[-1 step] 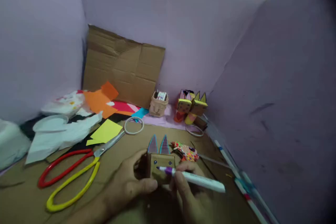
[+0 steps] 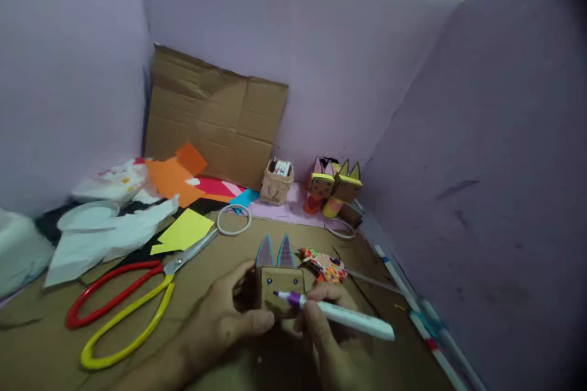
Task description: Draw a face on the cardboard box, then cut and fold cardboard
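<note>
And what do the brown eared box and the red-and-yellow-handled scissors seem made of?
Brown box with pointed ears: probably matte cardboard, its faces dull brown. Red-and-yellow-handled scissors: handles smooth, perhaps plastic; grey, faintly shiny blades suggest metal.

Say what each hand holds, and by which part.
Left hand: the eared box, by its left side, thumb on the lower front. Right hand: the white marker, just behind its purple part.

The marker may touch the box, but its tip is too blurred to tell.
</note>
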A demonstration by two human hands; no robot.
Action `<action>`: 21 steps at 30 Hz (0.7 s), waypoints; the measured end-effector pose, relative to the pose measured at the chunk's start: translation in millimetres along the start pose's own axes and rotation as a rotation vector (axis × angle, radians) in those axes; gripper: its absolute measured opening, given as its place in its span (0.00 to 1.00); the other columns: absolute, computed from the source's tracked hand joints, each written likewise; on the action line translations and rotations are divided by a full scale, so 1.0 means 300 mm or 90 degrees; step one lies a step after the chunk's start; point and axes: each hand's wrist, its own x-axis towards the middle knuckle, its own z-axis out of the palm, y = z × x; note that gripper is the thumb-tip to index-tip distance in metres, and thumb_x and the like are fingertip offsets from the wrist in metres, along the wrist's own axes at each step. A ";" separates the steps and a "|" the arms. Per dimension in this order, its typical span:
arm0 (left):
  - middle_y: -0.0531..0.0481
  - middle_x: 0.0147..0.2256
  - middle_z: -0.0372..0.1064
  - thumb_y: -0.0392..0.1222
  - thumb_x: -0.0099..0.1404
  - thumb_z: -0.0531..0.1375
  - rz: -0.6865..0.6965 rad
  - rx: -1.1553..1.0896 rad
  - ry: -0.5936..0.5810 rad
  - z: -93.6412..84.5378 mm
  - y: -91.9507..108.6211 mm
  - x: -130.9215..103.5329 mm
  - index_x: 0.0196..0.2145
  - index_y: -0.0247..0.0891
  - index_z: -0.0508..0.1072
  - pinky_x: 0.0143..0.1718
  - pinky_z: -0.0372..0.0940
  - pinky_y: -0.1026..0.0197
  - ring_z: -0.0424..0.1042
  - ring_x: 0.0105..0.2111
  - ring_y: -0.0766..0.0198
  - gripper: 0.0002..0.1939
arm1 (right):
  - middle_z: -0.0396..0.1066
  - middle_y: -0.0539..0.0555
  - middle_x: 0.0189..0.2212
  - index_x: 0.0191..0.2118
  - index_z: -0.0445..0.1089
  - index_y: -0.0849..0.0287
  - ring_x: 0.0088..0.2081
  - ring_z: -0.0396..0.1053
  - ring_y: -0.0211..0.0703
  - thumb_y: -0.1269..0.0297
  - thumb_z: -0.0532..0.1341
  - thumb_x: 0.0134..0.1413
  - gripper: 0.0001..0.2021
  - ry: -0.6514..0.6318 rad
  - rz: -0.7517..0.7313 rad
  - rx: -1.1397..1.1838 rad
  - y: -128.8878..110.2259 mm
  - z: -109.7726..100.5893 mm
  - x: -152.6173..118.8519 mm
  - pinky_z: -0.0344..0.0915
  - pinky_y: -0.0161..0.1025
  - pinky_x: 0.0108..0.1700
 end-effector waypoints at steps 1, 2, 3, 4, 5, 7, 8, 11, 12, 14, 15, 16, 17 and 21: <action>0.42 0.50 0.70 0.44 0.54 0.68 -0.003 0.006 0.006 0.004 0.009 0.002 0.50 0.37 0.67 0.52 0.62 0.51 0.69 0.50 0.50 0.27 | 0.67 0.45 0.14 0.27 0.67 0.56 0.16 0.60 0.30 0.46 0.68 0.43 0.18 -0.005 0.007 -0.004 0.003 -0.004 -0.001 0.54 0.27 0.19; 0.42 0.50 0.70 0.45 0.54 0.68 -0.006 0.011 0.012 0.007 0.017 0.003 0.50 0.37 0.67 0.52 0.62 0.51 0.69 0.49 0.50 0.27 | 0.68 0.45 0.15 0.28 0.67 0.56 0.15 0.60 0.30 0.46 0.67 0.43 0.18 -0.011 0.012 -0.006 0.006 -0.007 0.000 0.54 0.27 0.19; 0.41 0.50 0.71 0.45 0.54 0.68 -0.009 0.015 0.015 0.009 0.021 0.004 0.49 0.37 0.67 0.52 0.62 0.51 0.69 0.49 0.50 0.27 | 0.69 0.46 0.15 0.28 0.67 0.56 0.15 0.60 0.30 0.47 0.67 0.44 0.18 -0.018 0.015 -0.005 0.009 -0.011 0.001 0.55 0.27 0.19; 0.41 0.49 0.71 0.45 0.53 0.68 -0.011 0.019 0.017 0.010 0.024 0.004 0.49 0.36 0.67 0.51 0.62 0.50 0.70 0.49 0.49 0.27 | 0.70 0.46 0.16 0.28 0.67 0.56 0.16 0.60 0.30 0.47 0.67 0.45 0.17 -0.027 0.016 0.000 0.013 -0.014 0.003 0.55 0.27 0.19; 0.41 0.48 0.72 0.46 0.52 0.68 -0.013 0.022 0.018 0.010 0.025 0.004 0.49 0.36 0.67 0.51 0.62 0.50 0.70 0.48 0.49 0.28 | 0.70 0.46 0.16 0.28 0.67 0.56 0.16 0.61 0.30 0.48 0.67 0.46 0.16 -0.036 0.015 0.005 0.017 -0.017 0.006 0.57 0.27 0.19; 0.40 0.48 0.72 0.46 0.52 0.68 -0.014 0.022 0.015 0.008 0.022 0.002 0.49 0.36 0.67 0.50 0.63 0.49 0.70 0.48 0.48 0.28 | 0.71 0.47 0.18 0.29 0.68 0.56 0.18 0.64 0.33 0.50 0.66 0.48 0.14 -0.056 0.005 0.017 0.026 -0.025 0.013 0.61 0.28 0.21; 0.40 0.48 0.72 0.45 0.53 0.68 -0.014 0.022 0.013 0.006 0.021 0.001 0.49 0.36 0.67 0.50 0.62 0.49 0.70 0.48 0.48 0.28 | 0.72 0.47 0.19 0.30 0.69 0.56 0.20 0.66 0.34 0.52 0.66 0.49 0.13 -0.068 -0.002 0.026 0.032 -0.029 0.016 0.63 0.30 0.23; 0.41 0.48 0.72 0.44 0.53 0.68 -0.019 0.034 0.016 0.002 0.020 0.000 0.50 0.37 0.67 0.50 0.63 0.50 0.70 0.49 0.49 0.28 | 0.74 0.49 0.21 0.33 0.72 0.56 0.23 0.69 0.37 0.52 0.64 0.52 0.12 -0.101 -0.014 0.066 0.048 -0.040 0.023 0.66 0.33 0.26; 0.41 0.48 0.72 0.45 0.53 0.68 -0.019 0.037 0.019 0.002 0.021 0.001 0.50 0.37 0.67 0.50 0.63 0.51 0.71 0.49 0.49 0.28 | 0.74 0.49 0.21 0.33 0.72 0.56 0.23 0.70 0.38 0.52 0.64 0.52 0.12 -0.106 -0.016 0.073 0.052 -0.042 0.025 0.66 0.33 0.26; 0.41 0.48 0.73 0.46 0.52 0.68 -0.015 0.040 0.022 0.002 0.024 0.005 0.50 0.37 0.68 0.49 0.63 0.51 0.71 0.48 0.49 0.29 | 0.73 0.49 0.21 0.32 0.72 0.56 0.23 0.70 0.37 0.50 0.64 0.51 0.13 -0.103 -0.019 0.070 0.057 -0.042 0.025 0.66 0.32 0.26; 0.42 0.48 0.73 0.47 0.52 0.69 -0.010 0.040 0.024 0.004 0.026 0.007 0.50 0.37 0.68 0.49 0.63 0.52 0.71 0.48 0.49 0.29 | 0.73 0.48 0.20 0.32 0.72 0.56 0.22 0.69 0.37 0.50 0.64 0.51 0.14 -0.096 -0.021 0.062 0.059 -0.041 0.025 0.65 0.32 0.25; 0.42 0.48 0.73 0.47 0.51 0.69 -0.005 0.039 0.025 0.005 0.027 0.008 0.49 0.37 0.69 0.49 0.63 0.52 0.71 0.48 0.49 0.28 | 0.72 0.48 0.18 0.31 0.72 0.56 0.21 0.68 0.36 0.49 0.64 0.51 0.14 -0.088 -0.025 0.052 0.060 -0.038 0.024 0.64 0.31 0.24; 0.42 0.48 0.73 0.48 0.51 0.69 -0.002 0.035 0.026 0.006 0.027 0.009 0.48 0.38 0.69 0.49 0.63 0.52 0.71 0.48 0.49 0.28 | 0.71 0.47 0.17 0.31 0.72 0.56 0.20 0.67 0.35 0.49 0.63 0.52 0.14 -0.082 -0.031 0.041 0.060 -0.036 0.024 0.63 0.31 0.24; 0.41 0.48 0.73 0.49 0.51 0.69 -0.007 0.019 0.026 0.008 0.019 0.010 0.49 0.38 0.68 0.50 0.63 0.50 0.71 0.48 0.48 0.30 | 0.68 0.46 0.14 0.30 0.71 0.56 0.17 0.64 0.33 0.48 0.62 0.52 0.16 -0.071 -0.047 0.000 0.059 -0.029 0.025 0.59 0.30 0.22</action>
